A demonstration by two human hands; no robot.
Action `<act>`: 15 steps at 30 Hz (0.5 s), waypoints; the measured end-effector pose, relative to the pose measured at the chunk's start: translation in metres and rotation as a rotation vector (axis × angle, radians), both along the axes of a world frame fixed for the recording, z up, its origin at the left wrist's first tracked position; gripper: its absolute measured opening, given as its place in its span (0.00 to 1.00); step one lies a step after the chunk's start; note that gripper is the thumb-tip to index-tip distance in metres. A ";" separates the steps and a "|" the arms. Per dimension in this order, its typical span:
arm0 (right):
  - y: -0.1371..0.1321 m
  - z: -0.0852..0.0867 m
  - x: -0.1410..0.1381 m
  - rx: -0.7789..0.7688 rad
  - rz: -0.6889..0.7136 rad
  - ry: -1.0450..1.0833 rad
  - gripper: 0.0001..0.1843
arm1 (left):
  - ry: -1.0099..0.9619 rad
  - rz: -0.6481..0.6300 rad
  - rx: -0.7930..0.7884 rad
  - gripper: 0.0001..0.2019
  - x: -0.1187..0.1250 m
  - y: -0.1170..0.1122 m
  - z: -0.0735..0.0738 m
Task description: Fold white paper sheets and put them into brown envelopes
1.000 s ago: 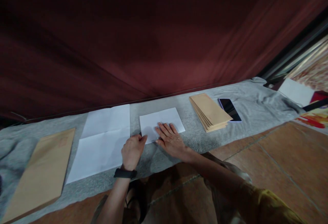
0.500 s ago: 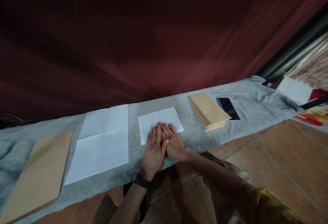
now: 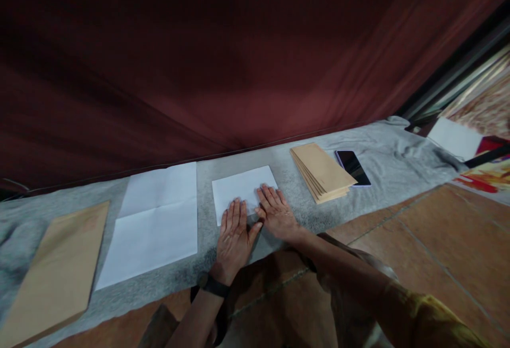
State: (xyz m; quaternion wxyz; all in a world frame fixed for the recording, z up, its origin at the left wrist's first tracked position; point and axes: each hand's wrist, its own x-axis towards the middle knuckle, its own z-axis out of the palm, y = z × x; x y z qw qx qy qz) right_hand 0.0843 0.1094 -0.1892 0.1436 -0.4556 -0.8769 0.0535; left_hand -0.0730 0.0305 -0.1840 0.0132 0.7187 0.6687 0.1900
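Observation:
A small white folded sheet of paper [image 3: 241, 184] lies on a grey cloth, its near edge under both my hands. My left hand [image 3: 234, 239] rests flat on its near left part, fingers stretched out, with a dark watch on the wrist. Flat on the near right corner is my right hand [image 3: 278, 214], its fingers a little spread. The two thumbs come close together. Left of them is a larger white sheet [image 3: 157, 220], opened out with crease lines across it.
Brown envelopes [image 3: 323, 170] lie fanned in a stack on the right, beside a dark-screened phone [image 3: 353, 167]. More brown paper envelopes [image 3: 59, 268] are at the far left. A dark red curtain [image 3: 255, 71] hangs behind the grey cloth [image 3: 382, 178]; tiled floor [image 3: 450, 242] lies in front.
My hands have moved apart from being pressed together on the folded paper. The left slid toward me and left, the right slightly to the right.

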 end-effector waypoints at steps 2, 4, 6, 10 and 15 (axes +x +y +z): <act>0.000 0.002 0.006 -0.011 -0.024 -0.002 0.33 | -0.007 0.013 -0.004 0.36 -0.002 -0.001 0.001; 0.000 0.003 0.011 -0.017 -0.036 -0.007 0.34 | -0.013 0.031 -0.003 0.38 -0.004 -0.003 0.002; 0.000 0.004 0.015 -0.014 -0.045 -0.011 0.35 | -0.013 0.052 -0.005 0.39 -0.005 -0.005 0.002; 0.001 0.003 0.024 0.011 -0.070 -0.001 0.35 | -0.017 0.119 0.000 0.39 -0.010 -0.011 0.006; 0.001 -0.002 0.034 0.045 -0.091 0.001 0.36 | -0.021 0.172 -0.002 0.39 -0.015 -0.019 0.012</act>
